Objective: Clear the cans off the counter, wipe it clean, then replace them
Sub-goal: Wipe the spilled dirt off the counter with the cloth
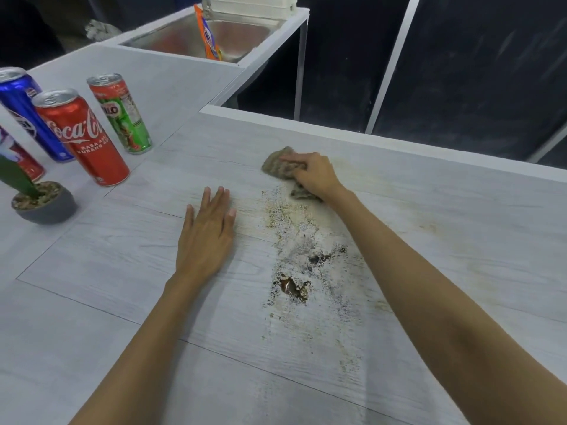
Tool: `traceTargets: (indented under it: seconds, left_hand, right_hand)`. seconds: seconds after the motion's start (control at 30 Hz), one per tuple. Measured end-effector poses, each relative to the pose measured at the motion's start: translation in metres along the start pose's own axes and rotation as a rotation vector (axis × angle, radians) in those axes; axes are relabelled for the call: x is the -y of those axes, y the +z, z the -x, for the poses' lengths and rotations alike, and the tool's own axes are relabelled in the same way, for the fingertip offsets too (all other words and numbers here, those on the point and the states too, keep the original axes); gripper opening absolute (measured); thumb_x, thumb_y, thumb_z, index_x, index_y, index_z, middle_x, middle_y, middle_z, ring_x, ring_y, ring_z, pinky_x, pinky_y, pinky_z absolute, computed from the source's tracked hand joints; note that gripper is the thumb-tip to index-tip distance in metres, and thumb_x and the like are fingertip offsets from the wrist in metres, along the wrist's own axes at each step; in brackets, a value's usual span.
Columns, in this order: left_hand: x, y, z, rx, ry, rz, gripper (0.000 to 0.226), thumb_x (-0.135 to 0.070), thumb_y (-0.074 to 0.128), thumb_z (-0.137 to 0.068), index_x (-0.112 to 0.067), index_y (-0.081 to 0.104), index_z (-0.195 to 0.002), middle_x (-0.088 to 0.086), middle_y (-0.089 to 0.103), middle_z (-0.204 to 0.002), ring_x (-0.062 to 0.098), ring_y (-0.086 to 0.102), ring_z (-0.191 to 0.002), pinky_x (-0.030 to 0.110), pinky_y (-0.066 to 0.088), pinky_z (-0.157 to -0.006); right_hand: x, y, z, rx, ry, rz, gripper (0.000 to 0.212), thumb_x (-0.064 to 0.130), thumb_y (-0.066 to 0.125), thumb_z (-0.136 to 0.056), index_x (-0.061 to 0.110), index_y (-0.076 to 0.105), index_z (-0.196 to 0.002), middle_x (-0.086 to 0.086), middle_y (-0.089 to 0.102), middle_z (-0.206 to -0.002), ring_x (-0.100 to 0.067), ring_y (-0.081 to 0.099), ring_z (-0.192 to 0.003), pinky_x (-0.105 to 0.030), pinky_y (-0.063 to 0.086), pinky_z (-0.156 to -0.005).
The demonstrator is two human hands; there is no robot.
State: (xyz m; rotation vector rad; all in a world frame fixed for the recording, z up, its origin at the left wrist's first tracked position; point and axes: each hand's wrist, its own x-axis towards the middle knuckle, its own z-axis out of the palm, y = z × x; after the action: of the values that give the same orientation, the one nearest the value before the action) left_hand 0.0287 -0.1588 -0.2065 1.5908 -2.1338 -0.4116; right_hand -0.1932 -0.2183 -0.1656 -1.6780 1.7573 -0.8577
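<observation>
My right hand [316, 176] grips a crumpled brownish cloth [277, 162] pressed on the pale wood-grain counter [445, 240], near its far edge. My left hand [208, 231] lies flat on the counter with straight fingers, left of a brown smeared stain [293, 286]. The stain streaks from the cloth toward me, with a wet brown blob in it. At the left stand several cans: a red Coca-Cola can [81, 136], a green Milo can [121, 113], a blue can [23, 111] and a partly hidden red can [21, 164].
A small grey pot with a green plant [43, 202] sits at the left edge in front of the cans. A steel sink [214, 35] holding an orange packet [207, 35] lies at the back. The counter's far edge drops to a dark floor.
</observation>
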Motion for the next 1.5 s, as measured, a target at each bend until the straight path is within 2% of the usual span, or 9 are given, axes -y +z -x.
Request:
traceTargets:
  seconds: [0.23, 0.37, 0.43, 0.57, 0.7, 0.97, 1.13, 1.3, 1.5]
  left_hand:
    - [0.001, 0.001, 0.000, 0.010, 0.005, -0.023, 0.052, -0.036, 0.017, -0.099, -0.016, 0.017, -0.147, -0.005, 0.013, -0.156, 0.004, -0.004, -0.143, 0.033, -0.004, -0.118]
    - [0.001, 0.001, -0.001, 0.021, -0.001, -0.028, 0.052, -0.037, 0.019, -0.099, -0.017, 0.017, -0.147, -0.006, 0.013, -0.156, 0.003, -0.004, -0.143, 0.032, -0.005, -0.117]
    - [0.001, 0.001, -0.001, 0.021, -0.002, -0.033, 0.052, -0.037, 0.019, -0.099, -0.017, 0.017, -0.147, -0.006, 0.013, -0.156, 0.004, -0.004, -0.143, 0.032, -0.005, -0.117]
    - [-0.001, -0.001, 0.000, 0.024, -0.010, -0.013, 0.052, -0.037, 0.020, -0.099, -0.017, 0.017, -0.147, -0.005, 0.013, -0.156, 0.004, -0.003, -0.143, 0.033, -0.004, -0.118]
    - [-0.002, -0.001, 0.001, 0.020, -0.010, -0.019, 0.051, -0.036, 0.020, -0.099, -0.017, 0.017, -0.147, -0.005, 0.013, -0.156, 0.005, -0.003, -0.143, 0.032, -0.004, -0.118]
    - [0.000, -0.001, 0.001, 0.025, -0.005, -0.017, 0.051, -0.037, 0.021, -0.099, -0.018, 0.017, -0.147, -0.006, 0.013, -0.156, 0.004, -0.003, -0.143, 0.032, -0.004, -0.118]
    - [0.001, -0.003, 0.002, 0.052, 0.059, 0.018, 0.052, -0.039, 0.023, -0.098, -0.021, 0.018, -0.147, -0.010, 0.012, -0.155, 0.000, -0.005, -0.142, 0.028, -0.005, -0.116]
    - [0.001, -0.005, 0.003, 0.085, 0.113, 0.022, 0.053, -0.042, 0.022, -0.098, -0.022, 0.017, -0.147, -0.011, 0.012, -0.155, -0.001, -0.006, -0.141, 0.028, -0.007, -0.115]
    - [0.000, -0.003, 0.001, 0.102, 0.116, 0.001, 0.053, -0.042, 0.021, -0.098, -0.022, 0.017, -0.147, -0.010, 0.012, -0.155, 0.001, -0.005, -0.142, 0.031, -0.004, -0.117]
  right_hand:
    - [0.001, -0.011, 0.062, 0.392, -0.173, -0.027, 0.044, -0.002, 0.047, -0.085, 0.029, 0.064, -0.111, -0.001, 0.051, -0.138, -0.013, 0.060, -0.063, -0.020, 0.047, -0.047]
    - [-0.011, -0.027, 0.097, 0.534, -0.098, -0.157, 0.048, -0.006, 0.046, -0.083, 0.031, 0.068, -0.104, 0.015, 0.052, -0.132, -0.026, 0.057, -0.116, -0.051, 0.052, -0.078]
    - [-0.015, -0.037, 0.099, 0.614, -0.073, -0.224, 0.048, -0.006, 0.044, -0.083, 0.028, 0.070, -0.104, 0.019, 0.058, -0.126, -0.004, 0.051, -0.123, -0.038, 0.046, -0.101]
    - [-0.012, -0.058, 0.073, 0.418, -0.041, -0.393, 0.040, 0.004, 0.044, -0.085, 0.025, 0.068, -0.109, 0.005, 0.064, -0.122, -0.007, 0.064, -0.105, -0.016, 0.053, -0.080]
    - [-0.015, -0.055, 0.021, 0.128, -0.013, -0.168, 0.044, 0.002, 0.039, -0.089, 0.025, 0.061, -0.120, -0.010, 0.061, -0.124, -0.023, 0.063, -0.069, -0.029, 0.057, -0.064]
    - [-0.014, -0.013, 0.038, 0.248, -0.154, 0.035, 0.046, 0.000, 0.045, -0.087, 0.028, 0.059, -0.121, -0.001, 0.040, -0.146, 0.000, 0.053, -0.058, -0.008, 0.044, -0.047]
    - [-0.024, -0.030, 0.093, 0.388, -0.139, -0.153, 0.047, -0.006, 0.047, -0.084, 0.032, 0.066, -0.103, 0.010, 0.052, -0.134, -0.006, 0.049, -0.124, -0.025, 0.051, -0.094]
    - [-0.030, -0.046, 0.122, 0.503, -0.089, -0.229, 0.049, -0.013, 0.042, -0.082, 0.020, 0.069, -0.107, 0.009, 0.060, -0.127, 0.000, 0.047, -0.125, -0.017, 0.038, -0.104]
    - [-0.029, -0.068, 0.093, 0.146, 0.032, -0.354, 0.045, 0.000, 0.041, -0.089, 0.031, 0.068, -0.108, -0.004, 0.066, -0.118, -0.024, 0.055, -0.062, -0.019, 0.047, -0.054]
